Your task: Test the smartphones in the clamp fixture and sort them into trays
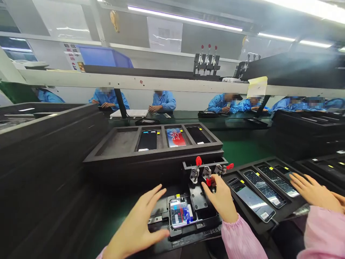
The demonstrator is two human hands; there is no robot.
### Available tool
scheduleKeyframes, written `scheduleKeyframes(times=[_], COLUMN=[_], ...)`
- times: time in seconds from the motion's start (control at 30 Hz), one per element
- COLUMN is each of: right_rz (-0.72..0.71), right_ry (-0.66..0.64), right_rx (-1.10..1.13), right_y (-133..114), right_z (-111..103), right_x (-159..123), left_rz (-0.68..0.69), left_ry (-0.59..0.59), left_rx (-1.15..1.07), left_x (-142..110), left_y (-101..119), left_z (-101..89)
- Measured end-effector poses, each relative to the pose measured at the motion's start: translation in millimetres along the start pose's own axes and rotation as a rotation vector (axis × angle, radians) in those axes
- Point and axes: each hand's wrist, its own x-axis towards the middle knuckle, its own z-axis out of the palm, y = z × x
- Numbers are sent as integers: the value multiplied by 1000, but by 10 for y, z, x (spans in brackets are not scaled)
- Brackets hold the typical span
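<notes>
A smartphone (181,213) with a lit screen lies in a black test fixture (185,241). My left hand (137,221) is open at the phone's left side, thumb and fingers spread, thumb close to the fixture's front edge. My right hand (221,199) is closed around the red-tipped lever of the middle toggle clamp (207,173). Its fingers partly hide the lever and the phone's right end. The left toggle clamp (194,174) has its red handle (198,161) upright; the right clamp's red handle (230,166) leans to the right.
Behind the fixture, a stacked foam tray (107,154) holds several phones. Another tray (244,205) with phones lies at right, where a co-worker's hand (314,192) reaches over it. Tall black trays (48,172) stand at left. People in blue work across the bench.
</notes>
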Motion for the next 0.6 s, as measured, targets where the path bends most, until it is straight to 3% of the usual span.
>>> scheduleKeyframes(times=[0.13,0.27,0.33,0.5,0.53,0.6], right_rz=[76,112,114,-7,-27,-67], right_ry=[-40,-3,94,558,593,522], right_rx=[50,112,149,84,48,13], right_y=[-3,-109,-153,-153,-141,-118], right_z=[71,53,-1,-262,-329,-460], right_x=[2,-24,-37,170,252,393], left_rz=[51,58,75,119,119,117], left_ry=[-165,-147,-122,-108,-107,-107], left_rx=[-36,-39,-34,-19,-16,-8], left_x=[46,119,150,257,284,335], left_y=[-95,-136,-147,-58,-24,42], left_z=[376,468,483,638,683,761])
